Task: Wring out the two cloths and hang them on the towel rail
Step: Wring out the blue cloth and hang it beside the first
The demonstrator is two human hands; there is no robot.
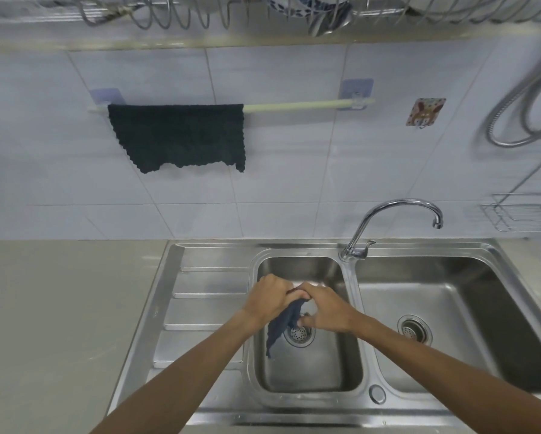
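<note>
Together, left hand [270,297] and right hand [325,308] clench the blue cloth [281,327], which dangles below them over the sink [307,380].

The rail [231,107] is the landmark. Its left half is covered by a dark cloth [178,136]; its right half is bare up to the bracket [356,92]. Above the rail a dish rack [263,14] overhangs. Right of the rail, a hook [425,111] and a hose [526,114] crowd the wall. Below the rail, bare tiles run down to the sink [219,399], where the tap [397,220] arches rightward.
</note>
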